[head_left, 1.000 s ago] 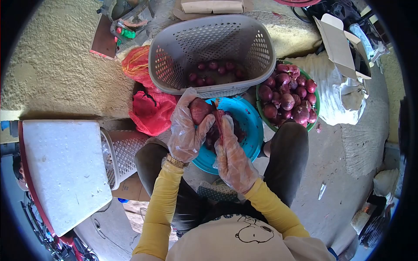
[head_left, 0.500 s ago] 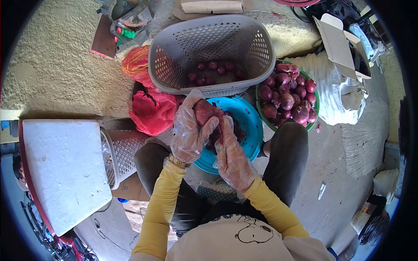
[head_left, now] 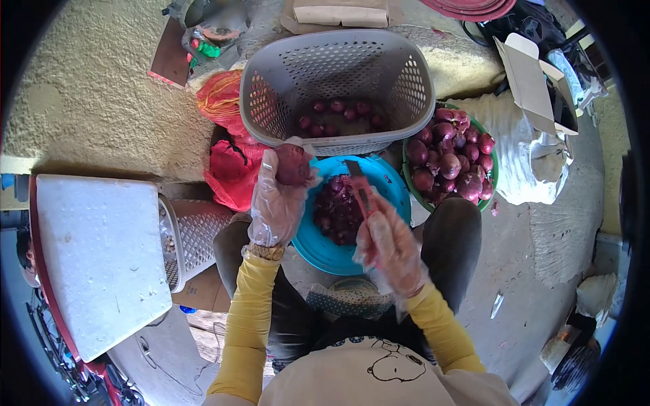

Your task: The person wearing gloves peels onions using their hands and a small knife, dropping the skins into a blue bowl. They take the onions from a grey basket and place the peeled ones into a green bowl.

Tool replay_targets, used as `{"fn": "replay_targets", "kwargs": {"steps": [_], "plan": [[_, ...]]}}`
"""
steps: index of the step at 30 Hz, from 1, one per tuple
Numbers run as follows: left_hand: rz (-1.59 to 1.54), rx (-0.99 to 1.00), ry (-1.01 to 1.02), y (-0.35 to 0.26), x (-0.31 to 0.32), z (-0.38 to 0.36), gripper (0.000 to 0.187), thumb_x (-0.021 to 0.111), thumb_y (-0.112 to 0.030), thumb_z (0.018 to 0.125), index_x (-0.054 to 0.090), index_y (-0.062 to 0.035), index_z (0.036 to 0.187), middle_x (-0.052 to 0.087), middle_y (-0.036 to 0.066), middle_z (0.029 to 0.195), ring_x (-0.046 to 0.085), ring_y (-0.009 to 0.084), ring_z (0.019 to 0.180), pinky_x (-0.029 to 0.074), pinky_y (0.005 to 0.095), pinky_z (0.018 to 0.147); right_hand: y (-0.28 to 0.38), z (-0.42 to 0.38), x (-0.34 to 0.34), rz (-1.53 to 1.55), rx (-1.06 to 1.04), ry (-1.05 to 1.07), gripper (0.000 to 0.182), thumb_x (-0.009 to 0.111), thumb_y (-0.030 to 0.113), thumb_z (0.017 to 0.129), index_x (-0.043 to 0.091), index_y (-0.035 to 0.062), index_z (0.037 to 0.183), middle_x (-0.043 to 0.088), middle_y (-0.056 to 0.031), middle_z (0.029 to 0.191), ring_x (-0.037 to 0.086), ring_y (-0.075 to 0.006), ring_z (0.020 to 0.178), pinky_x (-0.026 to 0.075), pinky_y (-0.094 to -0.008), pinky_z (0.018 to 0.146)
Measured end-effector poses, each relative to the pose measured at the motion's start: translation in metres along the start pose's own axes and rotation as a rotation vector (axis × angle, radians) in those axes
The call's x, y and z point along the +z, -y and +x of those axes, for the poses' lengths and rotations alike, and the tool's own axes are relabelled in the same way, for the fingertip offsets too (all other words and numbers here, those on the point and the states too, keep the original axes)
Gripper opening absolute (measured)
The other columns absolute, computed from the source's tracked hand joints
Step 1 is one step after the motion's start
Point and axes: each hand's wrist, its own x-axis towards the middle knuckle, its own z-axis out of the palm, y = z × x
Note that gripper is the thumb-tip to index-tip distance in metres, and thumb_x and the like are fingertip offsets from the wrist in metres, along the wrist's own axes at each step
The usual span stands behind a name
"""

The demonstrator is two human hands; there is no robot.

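Observation:
My left hand [head_left: 279, 199], in a clear plastic glove, is closed around a red onion [head_left: 294, 164] over the left rim of a blue basin [head_left: 313, 254]. My right hand [head_left: 391, 247], gloved too, grips a red-handled knife [head_left: 362, 193] whose dark blade points up and away from me. Knife and onion are apart. Below them, dark red onion skins and scraps [head_left: 336, 211] lie in the basin.
Beyond the basin stands a grey perforated basket [head_left: 338, 142] with several onions at its bottom. A green-rimmed bowl [head_left: 496, 169] heaped with red onions sits at right. Red mesh sacks [head_left: 233, 166], a white foam lid [head_left: 101, 264] and a smaller basket [head_left: 200, 233] are at left.
My hands have moved apart: the left, with the onion, went slightly left, and the right drew back to the right with the knife. The basin's contents now show more fully.

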Motion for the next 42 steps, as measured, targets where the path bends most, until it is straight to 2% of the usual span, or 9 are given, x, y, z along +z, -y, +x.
{"fn": "replay_targets", "kwargs": {"steps": [1, 5, 9, 12, 15, 17, 28, 36, 42], "plan": [[0.001, 0.006, -0.004, -0.003, 0.003, -0.001, 0.052, 0.047, -0.048, 0.108, 0.055, -0.0033, 0.134, 0.063, 0.013, 0.12, 0.063, 0.0252, 0.101, 0.055, 0.0403, 0.088, 0.005, 0.007, -0.003, 0.067, -0.005, 0.051, 0.05, 0.045, 0.028, 0.112, 0.036, 0.0, 0.152, 0.057, -0.0015, 0.092, 0.056, -0.0081, 0.081, 0.049, -0.0242, 0.077], [-0.276, -0.118, -0.045, -0.021, 0.032, 0.012, 0.057, 0.049, -0.052, 0.106, 0.057, -0.0005, 0.128, 0.064, 0.014, 0.11, 0.062, 0.0266, 0.089, 0.056, 0.0392, 0.082, 0.036, 0.05, -0.006, -0.086, -0.21, 0.143, 0.033, 0.042, 0.028, 0.113, 0.047, 0.0034, 0.135, 0.057, -0.0019, 0.091, 0.055, -0.0082, 0.073, 0.051, -0.023, 0.065], [-0.44, -0.161, -0.053, -0.036, 0.033, 0.052, 0.058, 0.05, -0.054, 0.105, 0.058, 0.0016, 0.119, 0.065, 0.016, 0.105, 0.061, 0.0289, 0.084, 0.057, 0.0397, 0.078, 0.082, 0.094, 0.0, -0.006, -0.13, 0.181, 0.033, 0.045, 0.032, 0.112, 0.051, 0.0054, 0.132, 0.058, -0.0012, 0.089, 0.054, -0.0075, 0.068, 0.05, -0.0236, 0.059], [-0.458, -0.166, 0.059, -0.035, 0.03, 0.076, 0.059, 0.05, -0.055, 0.104, 0.058, 0.0015, 0.117, 0.065, 0.017, 0.104, 0.061, 0.0298, 0.083, 0.057, 0.0391, 0.078, 0.093, 0.127, -0.008, -0.12, -0.062, 0.258, 0.036, 0.05, 0.038, 0.11, 0.06, 0.0074, 0.125, 0.055, 0.0015, 0.077, 0.048, -0.0065, 0.056, 0.044, -0.0242, 0.048], [-0.398, -0.187, -0.048, -0.026, 0.022, 0.082, 0.057, 0.049, -0.053, 0.105, 0.058, 0.0017, 0.117, 0.065, 0.016, 0.105, 0.06, 0.0289, 0.085, 0.056, 0.0386, 0.079, 0.066, 0.15, -0.022, -0.145, -0.07, 0.205, 0.041, 0.055, 0.046, 0.107, 0.068, 0.0082, 0.113, 0.047, 0.0038, 0.062, 0.04, -0.0057, 0.045, 0.033, -0.0229, 0.04], [-0.361, -0.214, -0.141, -0.023, 0.015, 0.082, 0.055, 0.048, -0.051, 0.106, 0.057, 0.0019, 0.119, 0.064, 0.016, 0.107, 0.059, 0.0279, 0.086, 0.055, 0.0382, 0.08, 0.055, 0.151, -0.026, -0.171, -0.055, 0.197, 0.04, 0.054, 0.045, 0.107, 0.067, 0.0077, 0.115, 0.049, 0.0035, 0.064, 0.041, -0.0056, 0.046, 0.033, -0.0229, 0.04], [-0.362, -0.211, -0.021, -0.019, 0.009, 0.101, 0.061, 0.046, -0.056, 0.106, 0.057, 0.0026, 0.123, 0.064, 0.016, 0.109, 0.061, 0.0303, 0.095, 0.056, 0.0383, 0.081, 0.054, 0.152, -0.019, -0.142, -0.158, 0.138, 0.029, 0.052, 0.031, 0.11, 0.06, 0.0058, 0.123, 0.052, 0.0045, 0.074, 0.041, -0.004, 0.048, 0.032, -0.0208, 0.041], [-0.327, -0.222, -0.033, -0.016, 0.015, 0.1, 0.057, 0.049, -0.056, 0.105, 0.056, -0.0033, 0.126, 0.066, 0.014, 0.109, 0.065, 0.0292, 0.099, 0.056, 0.0425, 0.08, 0.048, 0.149, -0.018, -0.173, -0.187, 0.229, 0.026, 0.051, 0.024, 0.11, 0.057, 0.0025, 0.123, 0.048, 0.0041, 0.082, 0.04, -0.0068, 0.072, 0.038, -0.0219, 0.065], [-0.321, -0.191, -0.044, -0.017, 0.018, 0.097, 0.049, 0.055, -0.051, 0.105, 0.054, -0.0081, 0.128, 0.065, 0.013, 0.115, 0.064, 0.0282, 0.103, 0.055, 0.0442, 0.083, 0.046, 0.147, -0.014, -0.12, -0.189, 0.246, 0.026, 0.05, 0.018, 0.11, 0.056, 0.0013, 0.128, 0.049, 0.0039, 0.085, 0.042, -0.0072, 0.077, 0.04, -0.0226, 0.07]]}}
